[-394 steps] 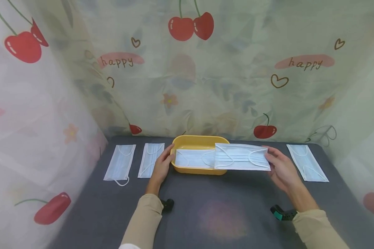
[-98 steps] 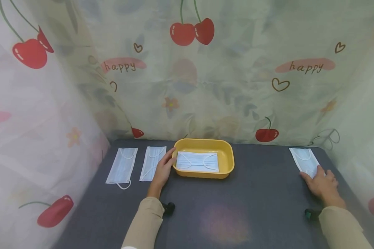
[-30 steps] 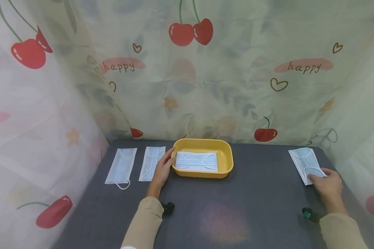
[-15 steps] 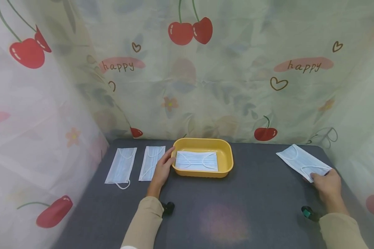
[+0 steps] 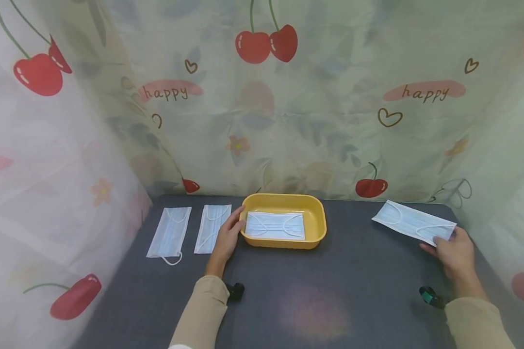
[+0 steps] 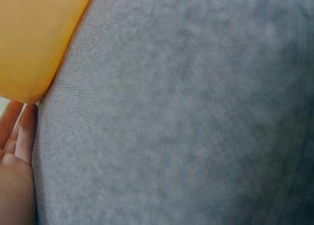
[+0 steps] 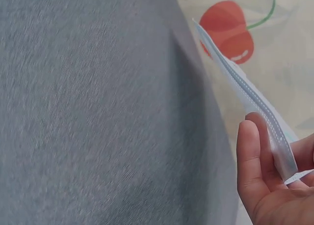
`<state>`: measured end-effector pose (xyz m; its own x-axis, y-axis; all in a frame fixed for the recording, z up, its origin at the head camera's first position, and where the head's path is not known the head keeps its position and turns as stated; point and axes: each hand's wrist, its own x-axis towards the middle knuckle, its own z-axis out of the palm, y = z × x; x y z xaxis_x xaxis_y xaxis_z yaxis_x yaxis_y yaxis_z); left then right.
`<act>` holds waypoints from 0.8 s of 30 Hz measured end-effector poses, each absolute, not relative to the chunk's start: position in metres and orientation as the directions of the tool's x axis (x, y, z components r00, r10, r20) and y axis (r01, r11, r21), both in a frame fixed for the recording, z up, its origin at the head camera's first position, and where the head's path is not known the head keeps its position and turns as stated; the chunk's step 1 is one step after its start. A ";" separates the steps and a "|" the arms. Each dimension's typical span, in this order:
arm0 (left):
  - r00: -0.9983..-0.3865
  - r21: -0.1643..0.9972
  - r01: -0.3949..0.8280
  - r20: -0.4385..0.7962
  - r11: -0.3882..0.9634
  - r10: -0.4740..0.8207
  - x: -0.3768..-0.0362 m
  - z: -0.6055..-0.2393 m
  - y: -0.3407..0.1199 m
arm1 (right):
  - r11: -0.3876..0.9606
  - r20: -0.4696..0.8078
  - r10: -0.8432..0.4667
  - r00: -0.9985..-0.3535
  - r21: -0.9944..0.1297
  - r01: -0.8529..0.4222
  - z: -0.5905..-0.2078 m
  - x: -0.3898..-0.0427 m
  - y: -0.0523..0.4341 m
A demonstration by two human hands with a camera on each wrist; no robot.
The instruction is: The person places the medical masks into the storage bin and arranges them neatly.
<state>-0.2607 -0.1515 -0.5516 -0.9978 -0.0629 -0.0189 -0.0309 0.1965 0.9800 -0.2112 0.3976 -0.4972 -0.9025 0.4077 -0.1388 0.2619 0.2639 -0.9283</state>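
Observation:
A light-blue pleated face mask [image 5: 412,222] with white ear loops hangs above the table's right side. My right hand [image 5: 454,252] pinches its near right end between thumb and fingers; the right wrist view shows the mask [image 7: 245,90] edge-on, raised off the grey surface. Left of the middle, a yellow plastic tray [image 5: 316,228] holds another mask [image 5: 275,226] lying lengthwise inside. My left hand [image 5: 224,237] rests against the tray's left end, its fingers [image 6: 27,131] fairly straight against the wall in the left wrist view.
Two more masks, an outer one [image 5: 170,232] and an inner one [image 5: 212,229], lie upright in line on the table left of the tray. A cherry-printed curtain [image 5: 262,121] stands along the back edge and both sides of the dark grey table [image 5: 353,291].
My right hand has lifted the mask off the right side of the table and swung it left, turning it from upright to nearly sideways. The left hand and tray have stayed put.

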 end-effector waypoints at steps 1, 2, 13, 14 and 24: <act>-0.998 0.980 -0.033 -0.020 0.196 -0.066 -0.261 -0.552 -0.152 | 0.256 -0.137 0.404 -0.905 -0.932 0.255 -0.495 -0.211 0.395; -0.998 0.981 -0.030 -0.017 0.194 -0.066 -0.261 -0.552 -0.152 | 0.252 -0.131 0.399 -0.908 -0.936 0.246 -0.493 -0.212 0.393; -0.998 0.982 -0.033 -0.022 0.188 -0.061 -0.261 -0.552 -0.150 | 0.219 -0.086 0.364 -0.927 -0.960 0.175 -0.475 -0.215 0.363; -0.998 0.981 -0.032 -0.021 0.189 -0.059 -0.261 -0.552 -0.150 | 0.239 -0.088 0.365 -0.927 -0.953 0.185 -0.473 -0.216 0.361; -0.998 0.980 -0.039 -0.028 0.194 -0.058 -0.261 -0.551 -0.150 | 0.266 -0.114 0.325 -0.939 -0.942 0.207 -0.461 -0.218 0.338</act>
